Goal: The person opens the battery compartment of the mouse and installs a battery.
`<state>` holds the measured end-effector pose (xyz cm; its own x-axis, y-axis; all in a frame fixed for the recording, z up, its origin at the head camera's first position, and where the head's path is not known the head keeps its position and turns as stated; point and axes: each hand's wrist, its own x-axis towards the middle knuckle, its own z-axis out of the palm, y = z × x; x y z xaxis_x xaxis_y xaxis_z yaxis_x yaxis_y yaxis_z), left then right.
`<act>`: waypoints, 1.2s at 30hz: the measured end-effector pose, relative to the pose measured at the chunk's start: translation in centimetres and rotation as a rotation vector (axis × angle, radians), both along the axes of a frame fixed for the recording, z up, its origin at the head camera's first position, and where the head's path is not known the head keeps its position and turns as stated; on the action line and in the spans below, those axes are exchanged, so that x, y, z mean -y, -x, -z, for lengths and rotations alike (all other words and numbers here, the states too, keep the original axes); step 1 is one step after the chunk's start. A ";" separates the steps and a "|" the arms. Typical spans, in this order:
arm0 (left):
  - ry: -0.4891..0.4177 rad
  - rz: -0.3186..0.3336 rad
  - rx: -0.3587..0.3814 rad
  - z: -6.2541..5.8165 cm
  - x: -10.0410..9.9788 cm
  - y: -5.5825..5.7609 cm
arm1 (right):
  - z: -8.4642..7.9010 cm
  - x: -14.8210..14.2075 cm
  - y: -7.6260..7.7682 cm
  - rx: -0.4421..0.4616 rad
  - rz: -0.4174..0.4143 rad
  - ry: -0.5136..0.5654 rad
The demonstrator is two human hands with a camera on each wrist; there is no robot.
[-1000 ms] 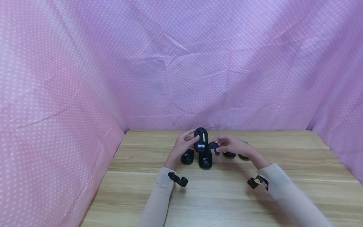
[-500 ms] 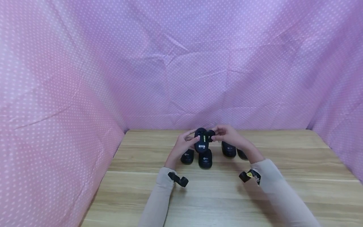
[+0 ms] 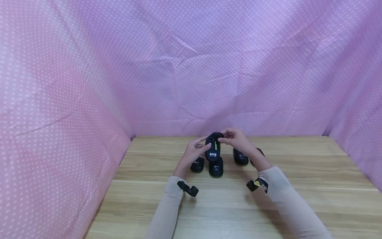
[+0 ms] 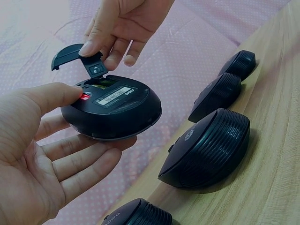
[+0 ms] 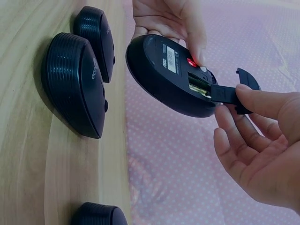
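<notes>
My left hand (image 3: 192,153) holds a black computer mouse (image 3: 212,153) underside up, thumb on its base and fingers beneath it. The battery bay stands uncovered with a battery (image 5: 199,89) inside, and a red light (image 4: 85,96) glows beside my thumb. Between thumb and fingers, my right hand (image 3: 237,139) pinches the black battery cover (image 5: 225,94), a curved piece with a flat tongue. In the right wrist view the tongue's end meets the edge of the bay, and the cover slants up from the mouse in the left wrist view.
More black mice lie right side up on the wooden table (image 3: 209,205): one mouse (image 3: 197,165) by my left hand, another mouse (image 3: 216,167) below the held one, and a mouse (image 3: 240,157) with one more beside it under my right forearm. Pink dotted cloth (image 3: 191,83) hangs behind.
My right hand has moved left and away from me, bringing the battery cover from beside the mouse to its far end. The left hand keeps the mouse nearly still.
</notes>
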<state>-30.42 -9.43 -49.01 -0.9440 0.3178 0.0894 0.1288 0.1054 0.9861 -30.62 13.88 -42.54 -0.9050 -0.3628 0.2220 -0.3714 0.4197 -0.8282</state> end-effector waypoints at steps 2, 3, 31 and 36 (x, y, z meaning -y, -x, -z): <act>-0.004 0.002 0.004 0.0 0.0 0.0 | 0.1 0.1 0.0 -0.015 0.005 0.010; -0.005 0.003 0.003 0.0 0.0 0.0 | 0.1 0.2 0.0 -0.019 0.008 0.014; 0.011 0.032 -0.032 -0.2 0.0 -0.1 | 1.8 0.7 0.7 -0.013 0.053 0.078; 0.001 0.030 -0.028 -0.2 0.0 -0.2 | 1.9 0.8 0.5 -0.011 0.039 0.098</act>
<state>-30.25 -9.46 -48.78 -0.9311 0.3461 0.1155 0.1599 0.1023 0.9818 -31.17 13.05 -44.49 -0.9156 -0.3032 0.2642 -0.3651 0.3514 -0.8621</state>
